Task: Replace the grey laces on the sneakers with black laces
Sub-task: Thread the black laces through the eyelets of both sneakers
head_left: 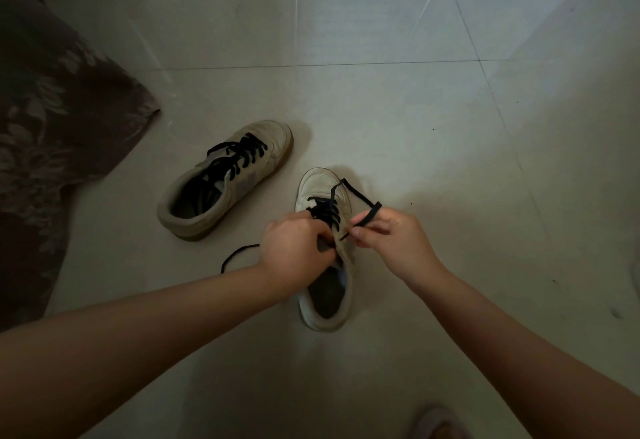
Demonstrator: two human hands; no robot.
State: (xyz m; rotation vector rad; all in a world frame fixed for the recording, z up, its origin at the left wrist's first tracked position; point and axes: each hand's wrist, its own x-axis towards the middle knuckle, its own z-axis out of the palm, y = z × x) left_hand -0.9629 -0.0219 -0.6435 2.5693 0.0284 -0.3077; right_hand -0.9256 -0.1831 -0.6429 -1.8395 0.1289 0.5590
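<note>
step: lacing second sneaker (pixel 325 251) | right hand (pixel 388 241) pinches black lace (pixel 360 196) tip | left hand (pixel 294 251) holds shoe beside it | next: poke tip through hole

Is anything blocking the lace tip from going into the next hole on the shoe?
Nothing visible blocks it. The right hand pinches the black lace with its tip almost at the side of the sneaker. The left hand grips the shoe's upper there, so its fingers crowd the spot, and the hole itself can't be made out.
</note>
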